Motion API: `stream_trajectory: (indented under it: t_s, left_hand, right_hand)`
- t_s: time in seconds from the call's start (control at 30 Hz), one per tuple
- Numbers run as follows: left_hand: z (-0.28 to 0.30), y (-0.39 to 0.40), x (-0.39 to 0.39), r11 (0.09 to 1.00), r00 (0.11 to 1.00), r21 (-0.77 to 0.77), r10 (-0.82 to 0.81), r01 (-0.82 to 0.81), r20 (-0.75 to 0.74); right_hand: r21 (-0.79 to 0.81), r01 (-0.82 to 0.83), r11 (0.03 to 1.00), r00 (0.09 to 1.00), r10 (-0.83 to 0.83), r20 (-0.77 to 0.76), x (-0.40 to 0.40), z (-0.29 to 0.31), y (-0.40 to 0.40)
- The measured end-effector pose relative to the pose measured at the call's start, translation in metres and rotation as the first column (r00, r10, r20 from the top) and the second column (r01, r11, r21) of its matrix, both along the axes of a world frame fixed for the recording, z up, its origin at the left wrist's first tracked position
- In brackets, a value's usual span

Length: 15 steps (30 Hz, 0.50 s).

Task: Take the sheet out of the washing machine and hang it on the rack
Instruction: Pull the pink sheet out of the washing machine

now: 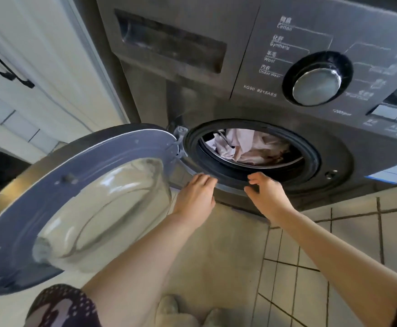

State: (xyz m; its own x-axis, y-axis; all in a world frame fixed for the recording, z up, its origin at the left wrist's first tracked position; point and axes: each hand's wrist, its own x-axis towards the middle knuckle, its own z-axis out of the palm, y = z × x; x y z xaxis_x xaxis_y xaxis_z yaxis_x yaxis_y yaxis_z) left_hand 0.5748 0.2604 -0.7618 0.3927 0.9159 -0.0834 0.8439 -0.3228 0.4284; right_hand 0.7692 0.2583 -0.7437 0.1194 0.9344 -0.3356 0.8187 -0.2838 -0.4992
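A dark grey washing machine fills the upper right, its round door swung wide open to the left. Inside the drum lies a crumpled pale pink sheet, partly hidden by the black rubber seal. My left hand reaches toward the lower left rim of the opening, fingers relaxed, holding nothing. My right hand hovers just below the lower rim with fingers loosely bent and empty. Neither hand touches the sheet. No rack is in view.
White cabinets with a black handle stand at the left beside the machine. The open door takes up the space on the lower left. Beige tiled floor lies below, with pale slippers at the bottom edge.
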Motion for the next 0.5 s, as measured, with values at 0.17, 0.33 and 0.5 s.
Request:
stream_trajectory:
  t_s: [0.17, 0.33, 0.5]
  left_hand:
    - [-0.063, 0.041, 0.015, 0.995, 0.996, 0.099, -0.001, 0.01, -0.087]
    - [-0.108, 0.075, 0.034, 0.981, 0.997, 0.192, -0.021, 0.034, -0.07]
    - [-0.136, 0.102, 0.044, 0.953, 0.996, 0.297, -0.027, 0.05, -0.08]
  right_hand:
    - [0.13, -0.12, 0.984, 0.978, 0.095, 0.187, 0.002, -0.055, 0.033]
    - [0.249, -0.211, 0.945, 0.933, 0.118, 0.341, 0.01, -0.102, 0.06]
    - [0.358, -0.28, 0.891, 0.913, 0.132, 0.386, 0.02, -0.136, 0.086]
